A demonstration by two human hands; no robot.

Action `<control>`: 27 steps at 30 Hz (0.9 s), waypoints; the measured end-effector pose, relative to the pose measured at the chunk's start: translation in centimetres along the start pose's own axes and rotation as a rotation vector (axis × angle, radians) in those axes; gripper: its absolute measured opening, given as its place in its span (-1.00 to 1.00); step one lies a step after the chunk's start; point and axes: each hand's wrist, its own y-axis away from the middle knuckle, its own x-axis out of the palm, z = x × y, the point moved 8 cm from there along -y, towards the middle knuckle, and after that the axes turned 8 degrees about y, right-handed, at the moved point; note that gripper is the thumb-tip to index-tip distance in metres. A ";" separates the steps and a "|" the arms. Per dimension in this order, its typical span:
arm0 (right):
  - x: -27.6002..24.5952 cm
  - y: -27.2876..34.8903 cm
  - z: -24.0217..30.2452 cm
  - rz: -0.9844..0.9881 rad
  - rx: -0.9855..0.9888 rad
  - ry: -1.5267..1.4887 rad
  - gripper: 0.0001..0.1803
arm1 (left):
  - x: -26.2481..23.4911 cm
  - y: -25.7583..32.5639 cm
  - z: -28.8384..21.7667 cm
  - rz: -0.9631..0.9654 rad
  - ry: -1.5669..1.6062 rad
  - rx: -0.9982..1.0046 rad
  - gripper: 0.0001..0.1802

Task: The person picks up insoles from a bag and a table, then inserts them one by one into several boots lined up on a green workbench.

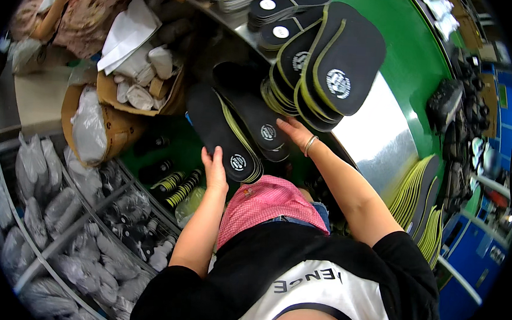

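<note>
Two stacks of black insoles with yellow-green undersides are held between my hands in front of my body. At the heel of the left insole stack (219, 131), my left hand (214, 168) grips the outer edge, its palm partly hidden. My right hand (294, 133) has its fingers at the heel edge of the right insole stack (253, 107); its hidden fingers make the hold harder to see. White round prints mark the heels. Just beyond my right hand, a taller pile of insoles (349, 66) lies on the metal-edged green table (409, 58).
More insoles (420, 211) fan out by my right elbow. Dark insoles with white round labels (294, 7) lie at the table's far edge. Cardboard boxes (126, 131) and a rack (57, 244) of bagged shoe-shaped items stand left. Another person (80, 17) is at the far left.
</note>
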 end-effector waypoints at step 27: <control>-61.3 23.6 -11.5 -0.789 0.116 -0.058 -0.37 | 42.1 22.3 9.7 0.892 -1.947 0.667 0.17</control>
